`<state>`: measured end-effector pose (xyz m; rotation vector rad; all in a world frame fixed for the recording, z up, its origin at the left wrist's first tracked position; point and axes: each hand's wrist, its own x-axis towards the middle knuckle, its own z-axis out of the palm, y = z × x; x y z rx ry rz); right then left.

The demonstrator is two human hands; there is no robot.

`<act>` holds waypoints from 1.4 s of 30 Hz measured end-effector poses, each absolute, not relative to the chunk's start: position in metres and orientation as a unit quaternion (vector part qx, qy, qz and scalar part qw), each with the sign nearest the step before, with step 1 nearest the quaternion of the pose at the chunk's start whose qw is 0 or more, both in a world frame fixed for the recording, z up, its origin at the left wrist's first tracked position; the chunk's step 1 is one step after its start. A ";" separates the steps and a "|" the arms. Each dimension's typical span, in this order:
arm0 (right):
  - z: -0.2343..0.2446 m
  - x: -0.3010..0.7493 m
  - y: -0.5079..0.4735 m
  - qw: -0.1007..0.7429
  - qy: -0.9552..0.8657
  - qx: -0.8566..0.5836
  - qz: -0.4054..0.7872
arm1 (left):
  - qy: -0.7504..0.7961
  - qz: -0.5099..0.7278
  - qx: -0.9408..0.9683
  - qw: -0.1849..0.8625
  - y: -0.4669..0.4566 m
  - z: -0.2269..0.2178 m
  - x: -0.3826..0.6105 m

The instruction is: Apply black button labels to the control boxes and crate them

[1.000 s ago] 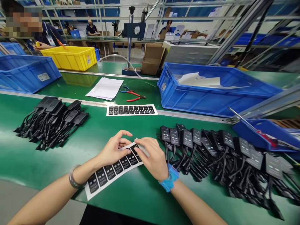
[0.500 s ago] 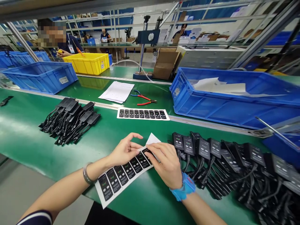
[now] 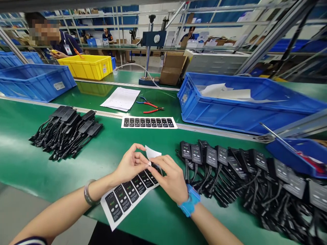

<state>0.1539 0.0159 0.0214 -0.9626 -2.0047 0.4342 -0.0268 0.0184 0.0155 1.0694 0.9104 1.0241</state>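
Note:
A white sheet of black labels [image 3: 129, 192] lies aslant between my hands, its near left end over the table's front edge. My left hand [image 3: 131, 164] pinches the sheet near its far right end, thumb and fingertips at a small white bit of it. Against the same spot press the thumb and fingertips of my right hand [image 3: 170, 175], which partly cover the last labels. Behind the fingertips a white corner of the sheet stands bent up. To the right lie several black cabled boxes [image 3: 211, 156] with labels on their faces.
Black cabled boxes [image 3: 68, 115] without visible labels lie at left. Beyond my hands are another label sheet [image 3: 149, 127], pliers [image 3: 153, 111] and papers [image 3: 120, 98]. A blue bin [image 3: 245, 112] with white paper stands at right, a yellow bin [image 3: 87, 68] at back left. A co-worker [image 3: 63, 44] is behind.
My fingertips have come together at the far end of the sheet, and its corner is bent up more steeply. The whole view has shifted slightly to the right.

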 end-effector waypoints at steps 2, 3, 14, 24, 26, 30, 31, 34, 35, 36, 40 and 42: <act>0.023 0.152 0.014 0.424 -0.792 -0.378 0.225 | 0.395 0.452 0.474 0.644 0.017 0.016 -0.026; 0.024 0.152 0.014 0.425 -0.784 -0.378 0.247 | 0.392 0.454 0.478 0.642 0.017 0.016 -0.026; 0.031 0.166 0.024 0.450 -0.780 -0.374 0.222 | 0.360 0.466 0.474 0.655 0.018 0.019 -0.026; 0.028 0.179 0.023 0.620 -0.657 -0.365 0.224 | 0.610 0.239 0.738 0.161 0.059 0.016 -0.070; 0.028 0.181 0.023 0.642 -0.620 -0.381 0.242 | 0.691 0.181 0.699 0.030 0.069 0.026 -0.094; 0.027 0.181 0.022 0.644 -0.598 -0.382 0.286 | 0.795 0.126 0.587 -0.086 0.080 0.042 -0.136; 0.027 0.180 0.022 0.642 -0.600 -0.379 0.290 | 0.803 0.114 0.577 -0.095 0.080 0.044 -0.143; 0.027 0.178 0.022 0.636 -0.610 -0.373 0.291 | 0.808 0.084 0.575 -0.096 0.080 0.045 -0.152; 0.027 0.178 0.022 0.635 -0.611 -0.372 0.291 | 0.807 0.077 0.577 -0.094 0.080 0.044 -0.152; 0.027 0.177 0.022 0.635 -0.611 -0.370 0.294 | 0.806 0.072 0.580 -0.093 0.080 0.044 -0.152; 0.024 0.176 0.023 0.639 -0.604 -0.360 0.313 | 0.800 0.083 0.586 -0.097 0.078 0.049 -0.143; 0.022 0.176 0.023 0.637 -0.600 -0.358 0.324 | 0.774 0.157 0.608 -0.077 0.075 0.054 -0.133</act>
